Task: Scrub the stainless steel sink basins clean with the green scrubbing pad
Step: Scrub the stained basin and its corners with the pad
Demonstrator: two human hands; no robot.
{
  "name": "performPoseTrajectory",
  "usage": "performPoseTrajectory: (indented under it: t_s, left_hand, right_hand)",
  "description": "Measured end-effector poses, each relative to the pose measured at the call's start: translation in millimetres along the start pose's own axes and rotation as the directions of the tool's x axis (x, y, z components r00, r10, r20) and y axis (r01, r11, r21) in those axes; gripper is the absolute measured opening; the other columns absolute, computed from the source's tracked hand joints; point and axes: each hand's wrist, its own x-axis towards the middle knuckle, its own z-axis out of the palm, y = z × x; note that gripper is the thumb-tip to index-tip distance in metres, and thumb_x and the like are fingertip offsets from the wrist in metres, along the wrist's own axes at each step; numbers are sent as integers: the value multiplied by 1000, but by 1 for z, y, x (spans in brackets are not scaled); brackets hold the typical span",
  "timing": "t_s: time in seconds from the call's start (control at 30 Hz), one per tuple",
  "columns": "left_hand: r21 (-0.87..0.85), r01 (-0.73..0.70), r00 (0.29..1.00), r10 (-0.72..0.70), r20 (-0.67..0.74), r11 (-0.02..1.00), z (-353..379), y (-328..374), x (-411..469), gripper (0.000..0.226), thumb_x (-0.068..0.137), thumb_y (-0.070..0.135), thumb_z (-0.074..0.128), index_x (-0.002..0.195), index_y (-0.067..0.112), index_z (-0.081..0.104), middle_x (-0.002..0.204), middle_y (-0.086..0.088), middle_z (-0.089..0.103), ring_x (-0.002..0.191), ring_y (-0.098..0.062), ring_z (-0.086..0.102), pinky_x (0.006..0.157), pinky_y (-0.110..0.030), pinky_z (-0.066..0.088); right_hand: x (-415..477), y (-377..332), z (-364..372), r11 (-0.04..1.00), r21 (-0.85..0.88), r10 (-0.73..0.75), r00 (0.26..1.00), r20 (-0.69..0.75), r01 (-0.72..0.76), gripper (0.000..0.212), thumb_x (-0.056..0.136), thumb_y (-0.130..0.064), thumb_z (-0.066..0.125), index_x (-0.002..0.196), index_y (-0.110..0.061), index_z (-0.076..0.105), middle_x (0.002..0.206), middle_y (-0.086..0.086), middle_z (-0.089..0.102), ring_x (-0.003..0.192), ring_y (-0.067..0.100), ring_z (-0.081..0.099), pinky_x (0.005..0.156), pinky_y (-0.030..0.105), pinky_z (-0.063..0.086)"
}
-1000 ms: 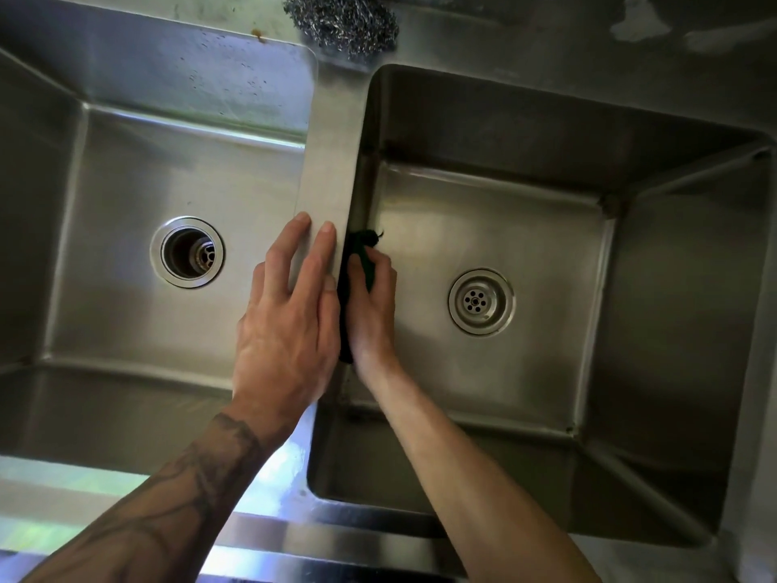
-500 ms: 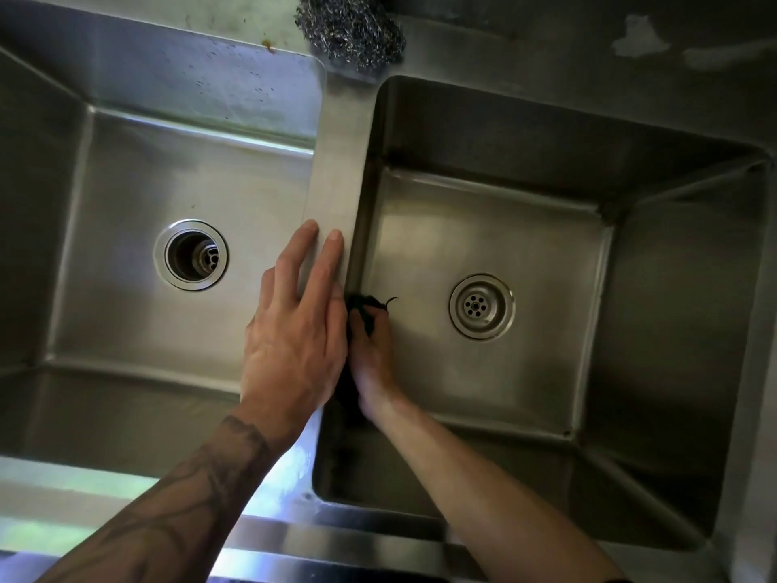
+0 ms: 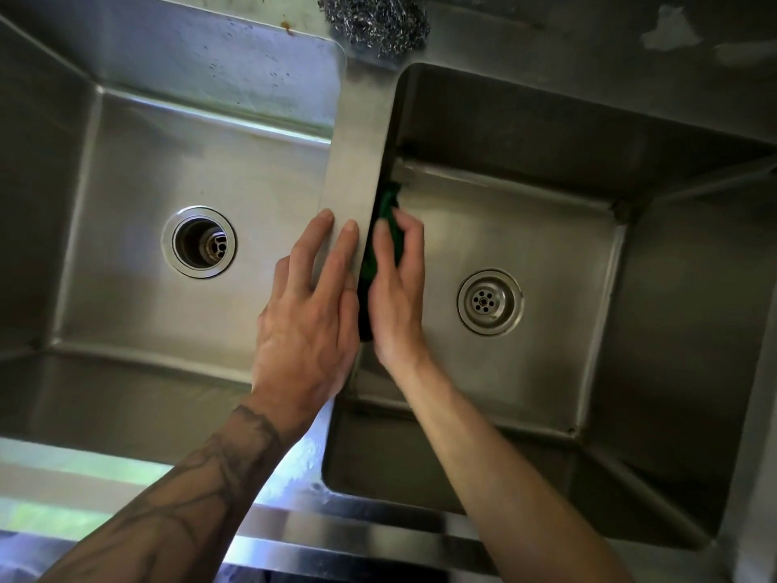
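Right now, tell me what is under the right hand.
The green scrubbing pad, held by the right hand against the divider-side wall of the right basin. Only its upper end and left edge show; the steel behind it is covered.

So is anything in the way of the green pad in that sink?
Nothing visible. The right hand holds the green pad against the wall of the right basin, under the divider. The left hand rests on top of the divider, and the steel wool sits on the back rim, outside the basin.
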Motion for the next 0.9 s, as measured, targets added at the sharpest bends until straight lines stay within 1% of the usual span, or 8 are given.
performPoseTrajectory:
  t_s: [0.17,0.23,0.37,0.47,0.53,0.6,0.67,0.9]
  left_hand:
    - [-110,93,995,-97,-30,989,-6,6,0,54,112,21,25,160,8,43,169,-14,34,146,-36,45,122,-47,39]
    - [-151,83,994,-93,-61,985,-8,7,1,54,111,23,26,161,11,43,168,-14,35,143,-35,47,120,-47,43]
    - [-144,85,996,-88,-15,986,-10,8,0,59,111,30,19,165,13,35,171,-9,33,151,-30,38,122,-45,40]
    - [-165,115,992,-121,-23,980,-14,12,0,58,110,28,23,163,11,38,170,-10,33,149,-32,42,120,-46,43]
    - [-36,101,994,-99,56,994,-15,12,1,63,110,32,8,167,13,26,175,-5,23,155,-27,30,124,-40,35]
    - [52,79,988,-85,132,996,-15,9,4,69,106,35,-8,169,17,12,178,2,11,159,-22,18,127,-34,27]
    - [42,87,987,-92,131,995,-16,10,4,69,105,35,-8,170,18,9,177,1,11,160,-22,18,127,-33,27]
    - [-132,94,991,-106,-85,987,-13,14,0,54,112,26,27,163,13,41,166,-11,37,144,-34,48,113,-49,49]
  right_hand:
    - [14,23,2,976,-15,215,976,-44,-216,13,110,-25,49,119,-27,59,131,11,58,122,27,60,107,52,50]
    - [10,33,5,976,-41,212,975,-66,-215,15,110,-28,48,113,-35,59,130,8,59,119,23,61,106,48,52]
    - [-36,53,3,975,-107,187,980,-66,-193,21,102,-43,46,110,-59,59,119,-19,64,116,8,63,102,32,53]
    - [-45,66,-2,951,-141,267,960,-82,-277,25,107,-24,48,126,-29,63,126,4,65,120,24,61,106,44,50]
    - [-44,76,-5,911,-179,360,929,-92,-371,28,108,-18,48,131,-9,60,130,15,61,123,34,57,110,52,45]
    - [-59,79,-8,882,-211,416,907,-69,-421,30,106,-24,49,130,-12,61,130,14,61,123,33,58,111,53,44]
    - [-77,79,-10,866,-219,452,891,-42,-449,30,103,-32,51,127,-16,61,128,10,62,122,28,59,111,52,44]
    - [-53,80,-14,780,-340,547,836,-36,-525,32,108,-14,48,135,3,55,138,25,59,129,38,56,113,50,41]
